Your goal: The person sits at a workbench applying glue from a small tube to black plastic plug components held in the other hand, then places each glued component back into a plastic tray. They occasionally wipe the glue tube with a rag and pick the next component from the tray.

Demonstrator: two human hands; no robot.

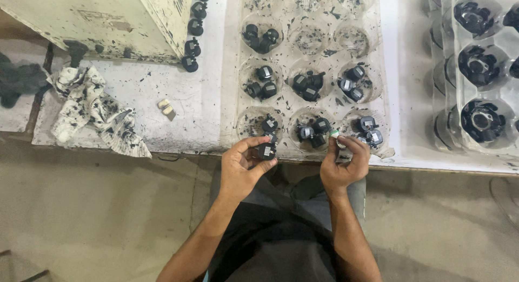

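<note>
While the left hand (241, 168) is raised just below the table edge, a small black cylindrical part (266, 150) is pinched between its thumb and curled forefinger, the thumb pressed on the lower side and the forefinger arched over the top. The part sits at the fingertips, clear of the palm, with a pale label patch seen on its upper face. The remaining fingers are folded loosely beneath it.

The right hand (345, 164) is held near, to the other side of the lap, its fingers curled inward and pressed together around a small white-and-green object (335, 134), which is gripped at the tips of the thumb and forefinger; what kind of object it is cannot be told. The two hands are kept apart, with a gap between them.

Just beyond the fingertips, a clear plastic blister tray (385, 106) with round pockets is laid on the white, soot-flecked table (178, 98). More black parts of the same kind are gathered in twos and threes in the nearer pockets, while the farthest pockets hold only dark specks. The held part is almost touching the tray's near left pocket.

To the left, a stained rag (92, 109) is crumpled on the table, and a row of black parts (193, 30) is lined along a cream metal housing (108, 20). To the right, a second tray of larger black round components (478, 63) is set.
</note>
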